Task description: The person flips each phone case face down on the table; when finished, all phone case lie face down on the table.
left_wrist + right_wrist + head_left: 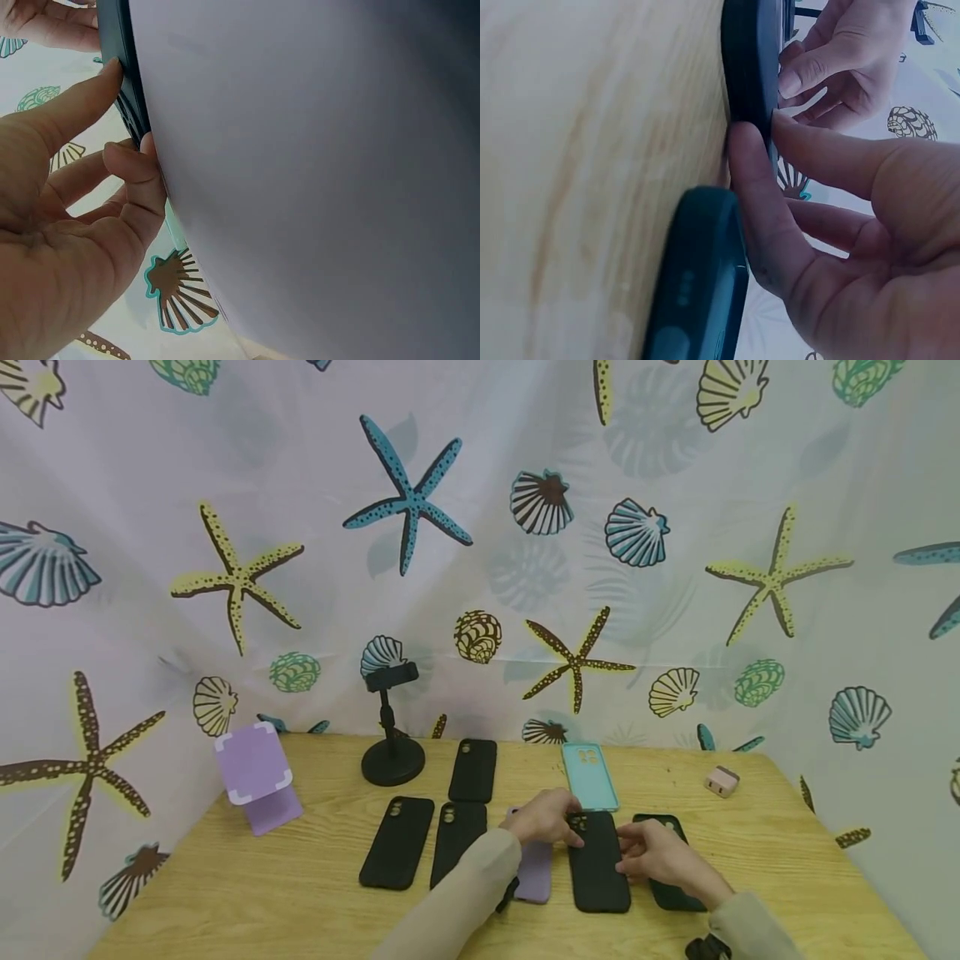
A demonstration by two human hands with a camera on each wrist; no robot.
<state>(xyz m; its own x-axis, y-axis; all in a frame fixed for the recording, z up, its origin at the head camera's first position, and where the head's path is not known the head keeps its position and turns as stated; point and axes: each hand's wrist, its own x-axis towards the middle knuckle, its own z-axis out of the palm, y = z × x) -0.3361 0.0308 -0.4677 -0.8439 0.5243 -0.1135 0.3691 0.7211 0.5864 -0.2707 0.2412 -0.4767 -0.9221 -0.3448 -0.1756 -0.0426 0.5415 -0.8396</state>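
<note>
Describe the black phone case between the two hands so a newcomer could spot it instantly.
Find the wooden table, then the purple case and dark green case near its front. The black phone case is between them. Unlike its neighbours, it has both the left hand and right hand pinching its edges.

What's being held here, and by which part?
A black rectangular phone case: left hand at its upper-left corner, right hand pinching its right long edge.

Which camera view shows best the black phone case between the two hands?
The head view: nearly the whole back of the black phone case is visible. The left wrist view shows only a narrow strip, the right wrist view mainly a side edge, both cropped.
</note>
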